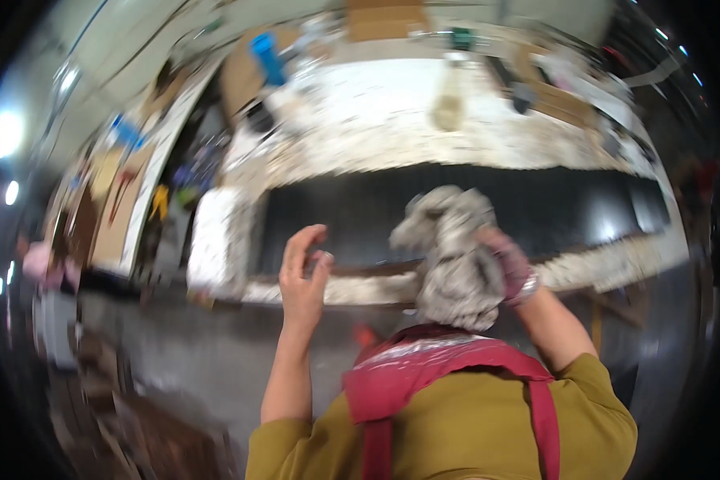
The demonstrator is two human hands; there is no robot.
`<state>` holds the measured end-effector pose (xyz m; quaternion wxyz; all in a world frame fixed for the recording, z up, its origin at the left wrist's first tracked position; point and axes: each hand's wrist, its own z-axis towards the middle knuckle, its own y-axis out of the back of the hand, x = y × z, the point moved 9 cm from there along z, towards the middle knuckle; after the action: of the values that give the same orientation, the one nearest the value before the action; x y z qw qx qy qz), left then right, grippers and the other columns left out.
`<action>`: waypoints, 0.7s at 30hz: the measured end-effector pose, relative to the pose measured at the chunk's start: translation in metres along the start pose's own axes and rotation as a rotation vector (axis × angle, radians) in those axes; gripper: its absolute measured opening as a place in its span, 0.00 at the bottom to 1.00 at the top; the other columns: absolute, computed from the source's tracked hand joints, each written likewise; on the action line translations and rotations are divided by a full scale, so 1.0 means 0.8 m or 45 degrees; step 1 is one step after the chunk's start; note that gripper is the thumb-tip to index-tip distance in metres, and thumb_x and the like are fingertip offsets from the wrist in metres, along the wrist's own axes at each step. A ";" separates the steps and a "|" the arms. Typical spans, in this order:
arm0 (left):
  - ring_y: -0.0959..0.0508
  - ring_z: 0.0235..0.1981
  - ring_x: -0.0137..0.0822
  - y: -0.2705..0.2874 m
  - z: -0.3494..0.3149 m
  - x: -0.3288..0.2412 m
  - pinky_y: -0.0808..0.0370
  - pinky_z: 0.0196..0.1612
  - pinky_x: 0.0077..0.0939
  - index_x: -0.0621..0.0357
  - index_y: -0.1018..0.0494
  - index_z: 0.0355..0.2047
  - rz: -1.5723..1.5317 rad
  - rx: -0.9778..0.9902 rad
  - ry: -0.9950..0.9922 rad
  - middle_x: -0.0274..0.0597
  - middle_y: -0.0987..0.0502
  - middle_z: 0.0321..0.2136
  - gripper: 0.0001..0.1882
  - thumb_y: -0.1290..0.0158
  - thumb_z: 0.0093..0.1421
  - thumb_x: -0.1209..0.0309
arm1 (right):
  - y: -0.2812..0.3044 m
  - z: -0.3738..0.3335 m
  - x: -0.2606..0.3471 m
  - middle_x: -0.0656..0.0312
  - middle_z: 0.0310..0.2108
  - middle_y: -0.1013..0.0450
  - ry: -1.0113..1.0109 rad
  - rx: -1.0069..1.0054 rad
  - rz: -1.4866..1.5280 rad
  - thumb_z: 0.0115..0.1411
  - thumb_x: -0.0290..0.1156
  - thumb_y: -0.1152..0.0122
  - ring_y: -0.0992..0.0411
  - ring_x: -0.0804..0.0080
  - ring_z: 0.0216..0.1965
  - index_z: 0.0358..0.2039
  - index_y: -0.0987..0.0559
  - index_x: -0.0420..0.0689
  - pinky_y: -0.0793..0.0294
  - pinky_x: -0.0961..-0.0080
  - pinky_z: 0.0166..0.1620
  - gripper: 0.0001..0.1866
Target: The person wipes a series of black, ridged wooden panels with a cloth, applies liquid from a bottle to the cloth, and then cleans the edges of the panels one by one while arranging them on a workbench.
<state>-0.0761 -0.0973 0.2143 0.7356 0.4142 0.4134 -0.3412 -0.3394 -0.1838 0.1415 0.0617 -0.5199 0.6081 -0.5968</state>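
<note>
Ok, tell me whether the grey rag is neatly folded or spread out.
Neither; it's bunched up: the grey rag shows as a crumpled, lumpy mass in the right hand.

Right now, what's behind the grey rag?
The black panel shows above and left of the rag; a whitish table edge shows lower left. What the rag covers is hidden.

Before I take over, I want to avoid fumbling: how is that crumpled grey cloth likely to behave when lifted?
The cloth will likely be floppy, as it bunches in loose folds. It is probably light for its bulk, since the right hand alone holds it. Rolling seems unlikely, given its irregular outline.
</note>
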 end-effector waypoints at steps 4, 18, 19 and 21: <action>0.27 0.52 0.41 0.168 -0.084 0.133 0.26 0.48 0.32 0.60 0.32 0.55 0.312 -0.475 0.216 0.47 0.29 0.53 0.23 0.46 0.57 0.78 | -0.055 0.088 -0.007 0.61 0.48 0.25 -0.053 -0.091 -0.125 0.62 0.38 0.44 0.27 0.70 0.49 0.52 0.27 0.42 0.29 0.66 0.55 0.20; 0.40 0.62 0.49 0.137 -0.055 0.248 0.44 0.65 0.42 0.61 0.42 0.60 0.756 -0.370 0.210 0.47 0.39 0.61 0.47 0.31 0.40 0.72 | -0.224 0.474 -0.167 0.49 0.54 0.32 0.778 0.878 -2.574 0.60 0.38 0.44 0.32 0.51 0.53 0.54 0.29 0.43 0.33 0.67 0.57 0.23; 0.38 0.62 0.49 0.148 -0.066 0.252 0.41 0.64 0.40 0.61 0.40 0.60 0.764 -0.407 0.253 0.47 0.37 0.60 0.46 0.32 0.39 0.76 | -0.238 0.469 -0.183 0.49 0.55 0.33 0.717 0.996 -2.568 0.60 0.37 0.44 0.33 0.52 0.55 0.54 0.29 0.42 0.34 0.67 0.58 0.22; 0.35 0.60 0.48 0.168 -0.090 0.251 0.36 0.61 0.38 0.60 0.36 0.58 0.702 -0.484 0.344 0.47 0.34 0.58 0.42 0.34 0.39 0.78 | -0.254 0.465 -0.211 0.50 0.55 0.33 0.660 1.142 -2.642 0.61 0.36 0.45 0.34 0.52 0.56 0.53 0.29 0.40 0.35 0.66 0.59 0.22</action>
<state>0.0992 -0.0084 0.0568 0.8025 0.4073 0.4359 0.0108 0.1092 -0.2588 0.1060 -0.4052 -0.5622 -0.3822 -0.6113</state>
